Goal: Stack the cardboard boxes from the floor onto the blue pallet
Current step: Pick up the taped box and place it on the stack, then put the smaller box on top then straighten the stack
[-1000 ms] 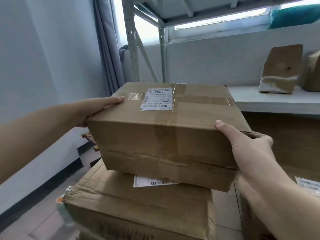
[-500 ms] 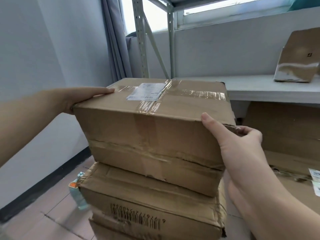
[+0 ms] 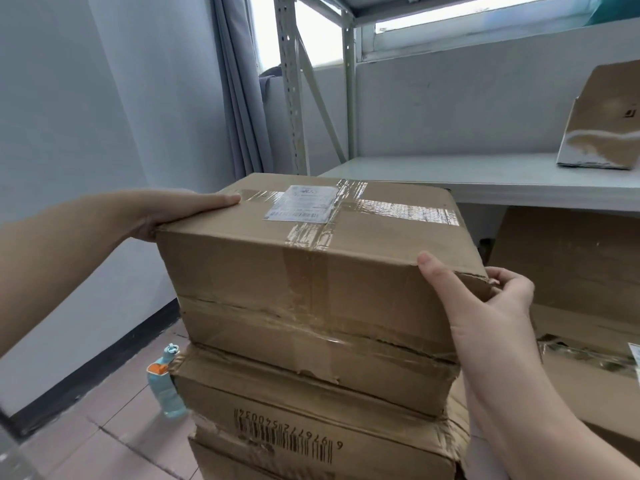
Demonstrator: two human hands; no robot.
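Left hand (image 3: 180,211): flat against the left upper edge of the taped cardboard box (image 3: 311,289); fingers extended along the top edge, palm pressed to the side face, not curled around anything.
Right hand (image 3: 485,313): pressed to the box's right near corner; thumb laid on the front face, fingers wrapped round a torn flap at the top right edge.
Taped cardboard box: between both hands, held from opposite sides; its underside rests on the barcode box (image 3: 311,420). Clear tape crosses the top and runs down the front.
Shipping label (image 3: 302,204): white, on the box top, ahead of the left fingertips.
Barcode box: directly below the held box, beneath both hands; printed barcode on its front face. Another carton sits under it, partly out of frame.
Water bottle (image 3: 165,382): pale blue with an orange band, on the tiled floor below the left hand, touching the stack's left corner.
Metal shelf (image 3: 485,178): beyond the right hand; an upright brown parcel (image 3: 602,116) stands on it.
Blue pallet: not visible.
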